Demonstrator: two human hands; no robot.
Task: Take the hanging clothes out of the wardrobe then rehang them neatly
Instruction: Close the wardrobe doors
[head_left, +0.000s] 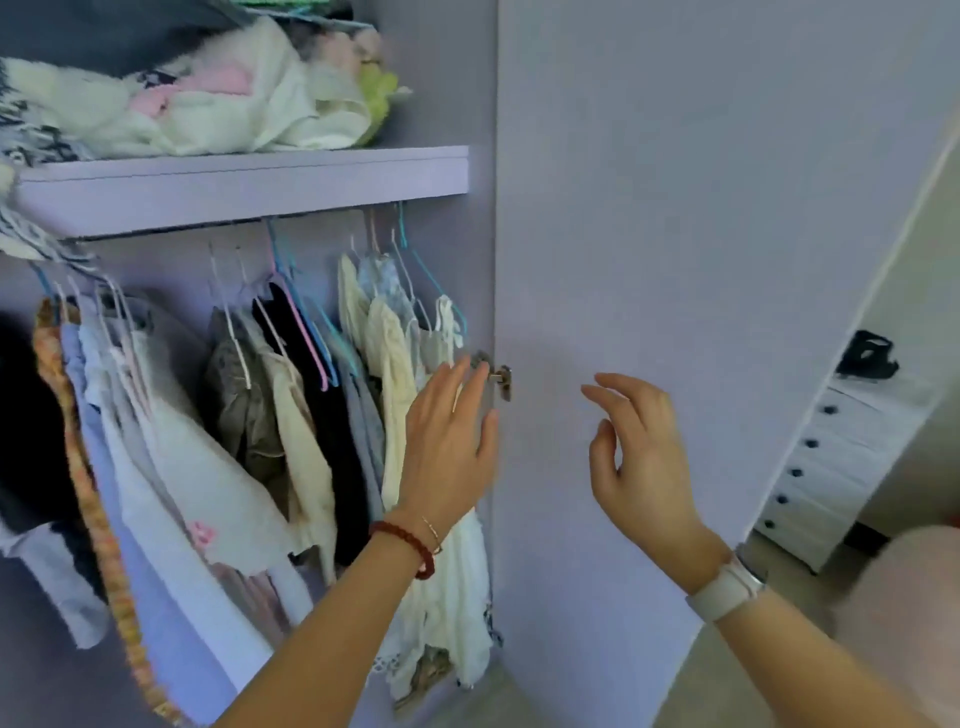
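Several garments hang on thin wire hangers under the lilac wardrobe shelf (244, 182). Cream and white tops (387, 374) hang at the right end, a black garment (332, 431) in the middle, pale blue and white pieces (156, 457) at the left. My left hand (449, 441), with a red bead bracelet, is raised with straight fingers in front of the cream tops, holding nothing. My right hand (641, 457), with a pale wristband, hovers in front of the open wardrobe door (701, 234), fingers loosely curved and empty.
Folded clothes (208, 98) are piled on the shelf above the rail. A metal hinge (501, 382) sits on the door edge beside my left fingertips. A white drawer unit (841, 467) stands behind the door at the right.
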